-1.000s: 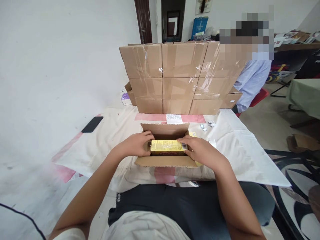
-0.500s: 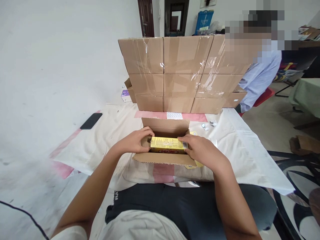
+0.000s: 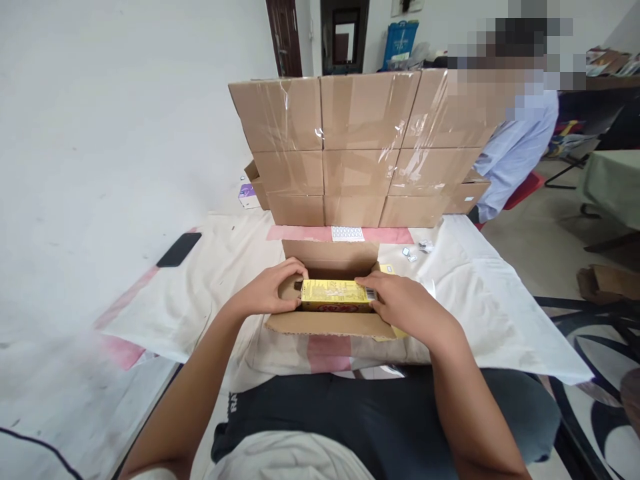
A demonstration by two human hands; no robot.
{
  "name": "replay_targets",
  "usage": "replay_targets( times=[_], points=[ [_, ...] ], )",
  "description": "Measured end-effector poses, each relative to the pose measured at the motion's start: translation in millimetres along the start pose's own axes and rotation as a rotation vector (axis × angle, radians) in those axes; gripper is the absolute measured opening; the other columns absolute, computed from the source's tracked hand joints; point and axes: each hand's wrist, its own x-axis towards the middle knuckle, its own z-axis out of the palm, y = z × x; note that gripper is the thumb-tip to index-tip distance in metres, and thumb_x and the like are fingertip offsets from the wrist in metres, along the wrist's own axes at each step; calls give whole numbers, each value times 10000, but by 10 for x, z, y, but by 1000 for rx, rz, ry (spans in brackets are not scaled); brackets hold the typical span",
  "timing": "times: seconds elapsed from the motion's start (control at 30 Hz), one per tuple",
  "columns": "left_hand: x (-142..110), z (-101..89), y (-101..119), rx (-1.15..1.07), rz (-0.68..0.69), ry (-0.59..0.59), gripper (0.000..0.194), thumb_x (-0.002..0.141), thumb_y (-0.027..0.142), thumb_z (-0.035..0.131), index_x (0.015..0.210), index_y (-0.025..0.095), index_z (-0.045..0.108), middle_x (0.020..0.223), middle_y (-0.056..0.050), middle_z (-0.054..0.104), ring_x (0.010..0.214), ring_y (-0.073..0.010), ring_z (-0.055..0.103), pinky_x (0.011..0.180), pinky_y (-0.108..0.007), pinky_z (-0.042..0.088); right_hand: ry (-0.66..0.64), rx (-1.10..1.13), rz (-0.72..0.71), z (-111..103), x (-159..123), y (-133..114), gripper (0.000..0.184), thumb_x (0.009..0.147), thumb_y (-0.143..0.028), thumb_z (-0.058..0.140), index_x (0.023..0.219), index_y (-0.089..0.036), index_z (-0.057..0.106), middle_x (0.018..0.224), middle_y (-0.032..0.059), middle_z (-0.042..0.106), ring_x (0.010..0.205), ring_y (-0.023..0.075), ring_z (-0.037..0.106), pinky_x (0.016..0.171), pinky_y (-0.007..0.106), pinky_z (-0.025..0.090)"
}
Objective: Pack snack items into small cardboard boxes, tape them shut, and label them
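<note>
A yellow printed box [image 3: 335, 293] with a barcode on its right end lies inside an open cardboard carton [image 3: 330, 325]. My left hand [image 3: 267, 290] curves around the box's left end, thumb on the near side and fingers on the far side. At the opposite end, my right hand [image 3: 403, 300] grips the box beside the barcode. The carton's near and far flaps stand spread apart, and its floor is hidden. Partly behind my right hand, another yellow item [image 3: 387, 269] shows beside the carton.
Taped cardboard boxes [image 3: 360, 153] form a tall stack at the table's back. A black phone [image 3: 179, 249] lies on the cloth [image 3: 230, 253] at left, near the wall. Small packets [image 3: 425, 246] lie right of the carton. A person in a light-blue shirt [image 3: 520, 147] sits behind at right.
The camera view has shifted slightly. Both hands keep their places at the ends of the yellow box, which sits in the carton much as before.
</note>
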Motion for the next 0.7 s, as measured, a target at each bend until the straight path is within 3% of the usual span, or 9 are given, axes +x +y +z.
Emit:
replay_targets(
  times=[0.3, 0.47, 0.57, 0.7],
  points=[
    [-70, 39, 41, 78, -17, 5, 327, 785, 297, 641, 1098, 249, 560, 1200, -29, 563, 1040, -215, 586, 907, -328, 468, 4, -5, -88, -1, 60, 10, 507, 883, -108, 546, 1344, -283, 667, 1362, 19, 687, 1176, 268, 659, 899, 315, 468],
    [-90, 59, 40, 79, 11, 19, 334, 791, 308, 636, 1109, 256, 551, 1198, -23, 557, 1029, -213, 591, 896, -328, 468, -5, -287, 18, -71, 104, -303, 363, 837, -165, 627, 1172, -237, 748, 1079, 121, 770, 961, 317, 707, 715, 333, 427],
    [-111, 82, 50, 80, 30, 25, 339, 787, 307, 637, 1111, 257, 552, 1192, -19, 551, 1014, -208, 594, 892, -326, 468, 1, -382, -51, -64, 154, -472, 244, 811, -141, 627, 1006, -193, 765, 948, 136, 767, 875, 296, 700, 665, 320, 373],
    [-124, 107, 10, 69, 42, 37, 350, 787, 315, 638, 1123, 255, 561, 1187, -22, 552, 1025, -215, 594, 902, -333, 466, 59, -316, -139, -43, 208, -492, 200, 788, -139, 654, 949, -203, 754, 880, 84, 766, 802, 233, 673, 640, 300, 320]
  ],
)
